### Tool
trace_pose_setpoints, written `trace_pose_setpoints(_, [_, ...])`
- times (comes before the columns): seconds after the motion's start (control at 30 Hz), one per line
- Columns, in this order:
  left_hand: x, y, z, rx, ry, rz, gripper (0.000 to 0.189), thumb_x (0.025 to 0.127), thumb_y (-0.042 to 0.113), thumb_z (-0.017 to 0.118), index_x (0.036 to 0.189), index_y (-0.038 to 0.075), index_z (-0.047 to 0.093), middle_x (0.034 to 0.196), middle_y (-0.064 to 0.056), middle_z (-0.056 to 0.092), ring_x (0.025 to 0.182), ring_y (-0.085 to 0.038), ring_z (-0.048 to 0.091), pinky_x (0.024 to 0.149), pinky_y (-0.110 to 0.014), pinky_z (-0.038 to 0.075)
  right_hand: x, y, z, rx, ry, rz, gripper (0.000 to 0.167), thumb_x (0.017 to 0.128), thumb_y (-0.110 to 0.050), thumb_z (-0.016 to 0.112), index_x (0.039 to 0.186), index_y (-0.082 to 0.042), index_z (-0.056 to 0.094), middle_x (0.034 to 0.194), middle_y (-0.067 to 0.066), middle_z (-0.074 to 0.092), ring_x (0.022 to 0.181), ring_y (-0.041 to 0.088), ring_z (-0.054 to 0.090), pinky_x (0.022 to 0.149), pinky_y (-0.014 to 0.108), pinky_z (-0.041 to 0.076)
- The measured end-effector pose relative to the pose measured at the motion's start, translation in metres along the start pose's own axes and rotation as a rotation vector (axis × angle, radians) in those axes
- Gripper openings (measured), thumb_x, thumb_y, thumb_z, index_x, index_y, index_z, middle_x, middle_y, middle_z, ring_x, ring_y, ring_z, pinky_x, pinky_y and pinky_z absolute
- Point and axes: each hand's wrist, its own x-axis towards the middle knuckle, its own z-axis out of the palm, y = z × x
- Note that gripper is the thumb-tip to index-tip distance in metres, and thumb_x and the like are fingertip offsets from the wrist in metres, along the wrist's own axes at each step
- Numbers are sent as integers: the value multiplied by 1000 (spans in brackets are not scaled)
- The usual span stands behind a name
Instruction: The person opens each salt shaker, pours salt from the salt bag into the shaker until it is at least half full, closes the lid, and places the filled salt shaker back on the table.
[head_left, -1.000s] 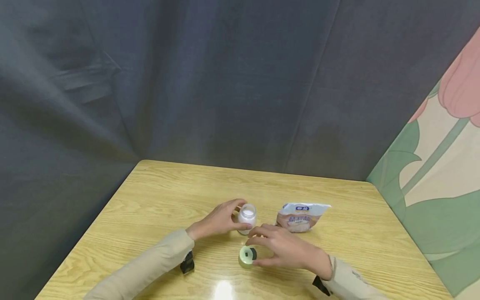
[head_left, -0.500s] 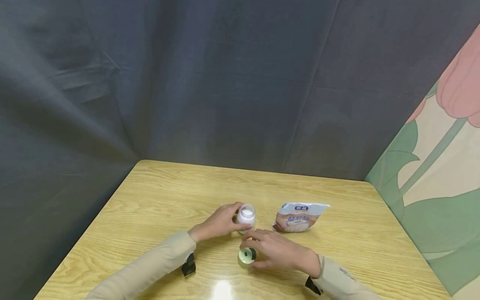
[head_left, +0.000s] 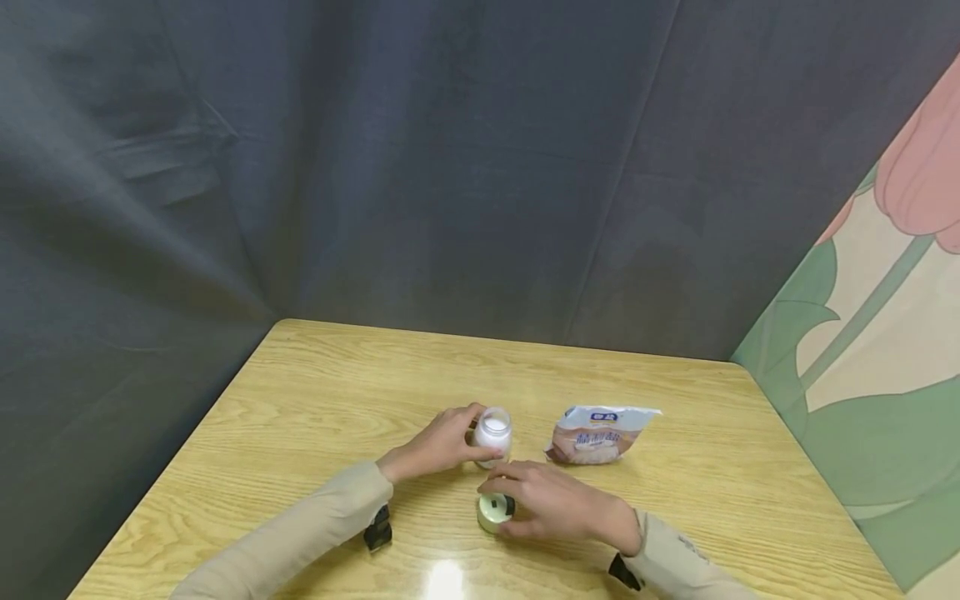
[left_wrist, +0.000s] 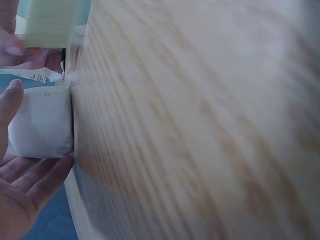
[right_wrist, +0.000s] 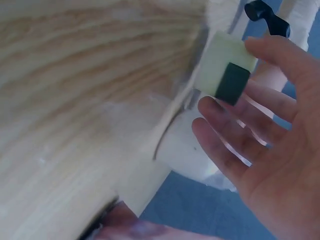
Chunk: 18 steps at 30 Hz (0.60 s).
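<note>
A small clear jar (head_left: 495,432) with white contents stands uncapped on the wooden table. My left hand (head_left: 437,444) holds it from the left, thumb on the near side and fingers round the far side; the left wrist view shows the jar's white side (left_wrist: 41,122) between thumb and fingers. Just nearer to me is a pale green lid (head_left: 491,513) with a dark green tab. My right hand (head_left: 551,502) pinches this lid between thumb and fingers, as the right wrist view also shows with the lid's dark tab (right_wrist: 233,83). Whether the lid touches the table I cannot tell.
A printed plastic bag (head_left: 597,437), pinkish brown and white, stands right of the jar, beyond my right hand. The wooden table (head_left: 360,375) ends at a dark curtain (head_left: 465,208). A wall with painted tulips (head_left: 885,333) borders the right side.
My right hand has moved left and its fingers have closed onto the green lid, which has shifted very slightly. My left hand stays at the jar, almost unmoved.
</note>
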Motion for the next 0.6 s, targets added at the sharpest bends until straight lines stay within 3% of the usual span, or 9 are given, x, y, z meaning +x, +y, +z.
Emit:
trace_pose_setpoints(0.23, [-1, -1, -1, -11, -15, 10, 55, 90, 30, 75, 132, 1, 52, 123, -11, 63, 109, -20, 64, 89, -24, 52, -3, 4, -15, 106, 97, 1, 43, 92, -20, 67, 133, -8, 60, 137, 6, 54, 120, 16, 54, 93, 31, 51])
trace_pose_setpoints(0.47, [-1, -1, 0, -10, -13, 40, 48, 92, 23, 73, 129, -1, 53, 122, -13, 63, 110, -23, 64, 89, -25, 52, -4, 10, -19, 95, 231, -19, 44, 89, -16, 66, 133, -9, 60, 129, 1, 54, 112, 11, 53, 87, 26, 51])
trace_pose_setpoints(0.6, [-1, -1, -1, 2, -8, 48, 48, 92, 23, 74, 128, -1, 54, 123, -14, 63, 110, -23, 64, 89, -25, 52, -3, 13, -21, 82, 323, -19, 43, 89, -16, 66, 130, -8, 63, 125, 1, 55, 111, 13, 54, 87, 30, 52])
